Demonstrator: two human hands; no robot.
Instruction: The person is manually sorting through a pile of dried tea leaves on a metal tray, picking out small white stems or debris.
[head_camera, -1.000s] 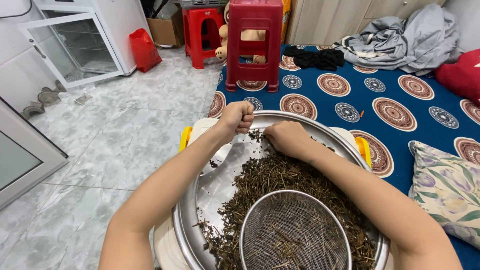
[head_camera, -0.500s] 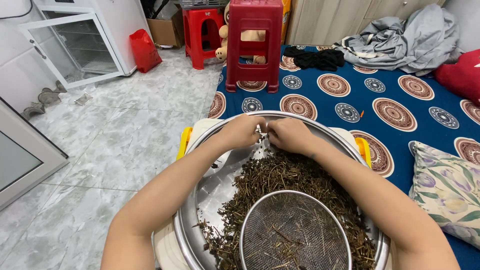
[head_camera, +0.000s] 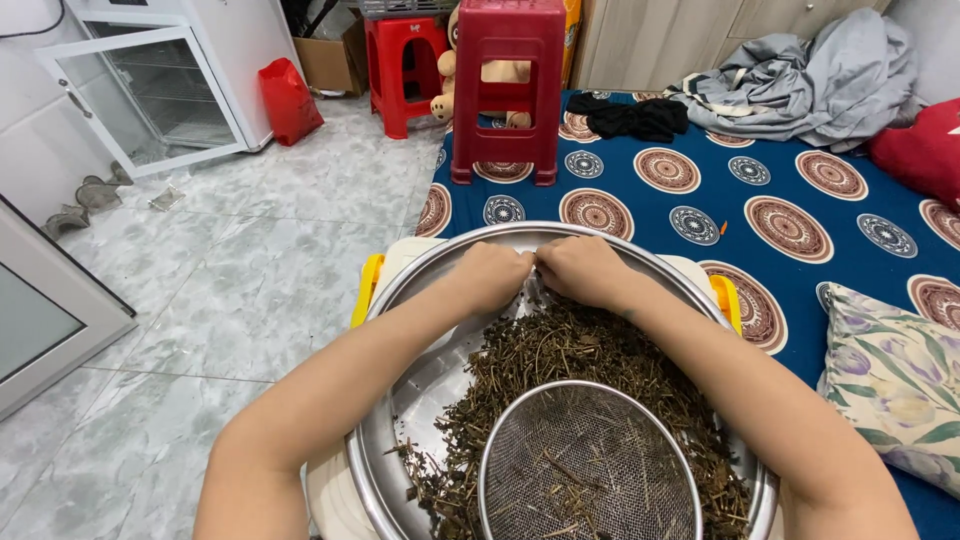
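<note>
I see my left hand (head_camera: 492, 277) and right hand (head_camera: 582, 270) knuckle to knuckle at the far rim of the big steel basin (head_camera: 400, 400), both curled with fingers pinched together over a thin dried stem (head_camera: 535, 268); I cannot tell how firmly either one grips it. The heap of dried herb stems (head_camera: 570, 350) fills the basin's middle and right, and a round wire sieve (head_camera: 588, 465) rests on it at the near edge. A red plastic stool (head_camera: 505, 90) stands far off on the blue patterned mat (head_camera: 800, 180).
</note>
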